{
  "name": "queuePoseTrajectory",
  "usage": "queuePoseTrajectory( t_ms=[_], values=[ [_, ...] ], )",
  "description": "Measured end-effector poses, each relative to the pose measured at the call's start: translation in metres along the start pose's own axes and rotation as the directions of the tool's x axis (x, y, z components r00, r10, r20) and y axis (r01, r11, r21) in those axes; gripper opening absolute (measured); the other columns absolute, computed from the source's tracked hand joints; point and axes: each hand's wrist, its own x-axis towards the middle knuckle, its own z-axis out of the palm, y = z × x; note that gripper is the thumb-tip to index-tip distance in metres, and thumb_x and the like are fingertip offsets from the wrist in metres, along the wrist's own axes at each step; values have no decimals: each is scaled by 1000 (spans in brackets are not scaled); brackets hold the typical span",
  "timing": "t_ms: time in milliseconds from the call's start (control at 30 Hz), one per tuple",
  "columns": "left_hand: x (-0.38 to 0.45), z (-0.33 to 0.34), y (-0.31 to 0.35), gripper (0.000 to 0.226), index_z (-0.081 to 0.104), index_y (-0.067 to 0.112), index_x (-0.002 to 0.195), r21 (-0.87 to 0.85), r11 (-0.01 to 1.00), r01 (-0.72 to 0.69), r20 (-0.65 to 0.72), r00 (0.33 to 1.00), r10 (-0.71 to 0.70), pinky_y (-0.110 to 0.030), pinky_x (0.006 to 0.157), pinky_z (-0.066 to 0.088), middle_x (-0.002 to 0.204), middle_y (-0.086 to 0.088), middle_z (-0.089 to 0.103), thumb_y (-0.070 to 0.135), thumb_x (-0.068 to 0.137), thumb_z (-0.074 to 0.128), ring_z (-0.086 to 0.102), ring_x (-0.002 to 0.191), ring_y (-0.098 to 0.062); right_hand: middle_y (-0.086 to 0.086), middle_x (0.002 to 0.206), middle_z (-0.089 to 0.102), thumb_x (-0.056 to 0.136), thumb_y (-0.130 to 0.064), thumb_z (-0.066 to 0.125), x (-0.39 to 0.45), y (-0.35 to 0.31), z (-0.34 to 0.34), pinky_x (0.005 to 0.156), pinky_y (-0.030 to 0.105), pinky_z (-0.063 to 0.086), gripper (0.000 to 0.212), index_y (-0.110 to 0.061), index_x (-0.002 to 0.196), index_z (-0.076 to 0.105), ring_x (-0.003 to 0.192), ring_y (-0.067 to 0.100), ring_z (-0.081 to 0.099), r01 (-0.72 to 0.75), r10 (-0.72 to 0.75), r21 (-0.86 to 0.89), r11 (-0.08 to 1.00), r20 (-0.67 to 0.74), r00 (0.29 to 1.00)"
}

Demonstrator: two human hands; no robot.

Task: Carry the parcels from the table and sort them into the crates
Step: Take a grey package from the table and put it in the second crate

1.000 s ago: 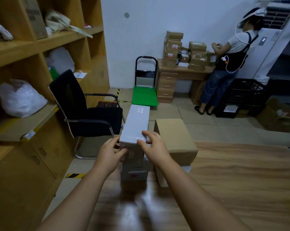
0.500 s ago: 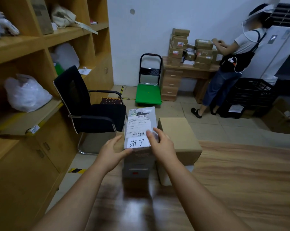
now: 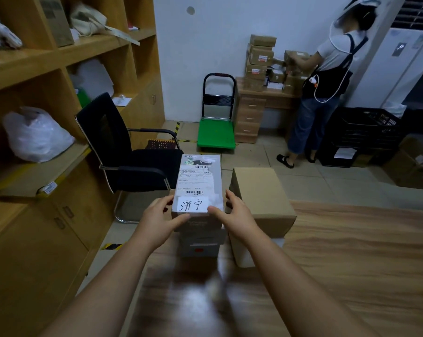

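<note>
Pick-up step: left hand point(image 3: 157, 223) and right hand point(image 3: 237, 218) clamp the labelled parcel point(image 3: 198, 186); next, lift and carry to the crates point(image 3: 366, 135).

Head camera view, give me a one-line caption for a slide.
Both hands, left and right, hold a labelled parcel above the table, beside a cardboard box.
</note>
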Motion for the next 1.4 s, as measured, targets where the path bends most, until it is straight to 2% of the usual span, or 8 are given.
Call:
queuePoseTrajectory(
  t_ms=[267,433,600,700,833,1200,1300,1400],
  values=[
    [11,-4,1,75,42,28,144,-61,998,-22,71,997,27,-22,79,39,135,5,49,28,79,79,43,108,-5,-8,126,64,74,-26,85,13,2,6,92,30,53,71,-29,137,51,115,13,61,10,-10,9,1000,91,996],
    [10,-22,17,80,38,30,147,-68,986,-155,-52,987,152,-23,96,39,139,11,45,28,79,79,39,117,0,-14,136,53,79,-21,82,12,-19,1,99,36,52,80,-43,142,39,124,9,52,181,-181,10,983,-4,983],
    [11,-47,46,79,40,24,147,-9,932,-361,-224,909,350,0,95,27,139,17,44,25,78,80,37,124,8,-17,139,50,80,-19,82,7,-55,-14,100,26,49,100,-39,155,21,122,2,54,332,-330,7,943,-96,939],
    [9,-56,57,81,40,22,147,19,900,-436,-264,866,425,-11,104,32,142,12,45,20,77,81,40,129,0,-30,132,47,79,-10,82,1,-63,-19,100,20,48,104,-40,153,17,116,-10,55,382,-375,22,924,-152,914],
    [2,-60,62,84,39,18,148,46,889,-456,-281,848,450,-30,112,35,146,4,45,22,76,81,39,135,-9,-38,133,42,78,-11,83,-9,-67,-20,104,37,50,110,-46,153,10,123,-2,55,390,-382,11,921,-177,907],
    [-11,-61,70,85,41,13,146,24,838,-545,-238,811,534,-16,110,31,144,2,47,20,73,83,40,134,-9,-32,134,44,80,-18,82,-43,-66,-28,106,23,45,105,-46,151,10,125,-6,50,413,-414,-64,908,-280,866],
    [-14,-58,77,85,40,13,147,30,824,-565,-242,796,555,-27,110,38,143,2,48,20,73,83,43,132,-11,-36,126,40,80,-14,82,-48,-66,-36,95,9,45,105,-44,149,8,114,-18,50,399,-399,-65,915,-294,868],
    [-19,-55,88,84,40,13,147,48,821,-569,-248,790,561,-30,109,39,142,1,48,22,74,82,43,131,-10,-35,130,44,80,-15,82,-50,-64,-46,96,14,47,105,-44,151,9,116,-16,52,408,-410,-71,910,-291,864]
  ],
)
